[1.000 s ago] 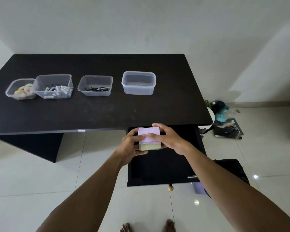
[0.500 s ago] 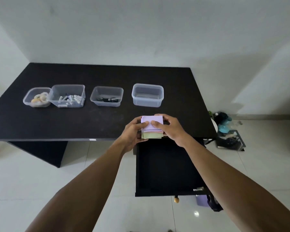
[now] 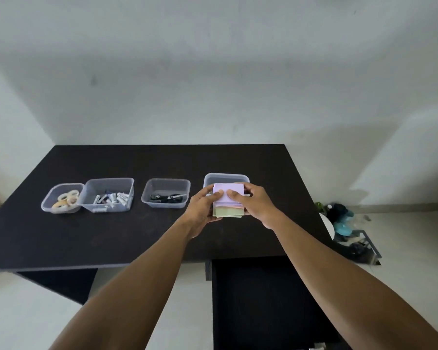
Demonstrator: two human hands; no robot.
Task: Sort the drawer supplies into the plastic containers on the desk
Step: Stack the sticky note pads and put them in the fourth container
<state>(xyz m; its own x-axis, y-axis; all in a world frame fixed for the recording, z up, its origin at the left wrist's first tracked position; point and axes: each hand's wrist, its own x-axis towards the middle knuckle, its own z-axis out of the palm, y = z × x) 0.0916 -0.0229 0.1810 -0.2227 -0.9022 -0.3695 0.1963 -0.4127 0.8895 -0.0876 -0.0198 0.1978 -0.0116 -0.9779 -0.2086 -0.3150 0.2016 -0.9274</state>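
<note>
A stack of sticky notes (image 3: 228,198), lilac on top with pink and pale green below, is gripped from both sides by my left hand (image 3: 202,208) and my right hand (image 3: 253,204). The stack hovers just in front of and partly over the rightmost clear plastic container (image 3: 225,177) on the black desk (image 3: 111,236). Left of it stand three more clear containers: one with scissors (image 3: 166,197), one with batteries (image 3: 109,194) and one with tape rolls (image 3: 62,204). The open black drawer (image 3: 263,299) is below the desk's right end.
A white wall rises behind the desk. On the tiled floor to the right lies clutter with teal and dark items (image 3: 344,223) and a dark tray (image 3: 362,248). The desk's front edge runs just above the drawer.
Both hands have carried the sticky-note stack up from over the drawer and forward across the desk to the rightmost container. The view has tilted upward.
</note>
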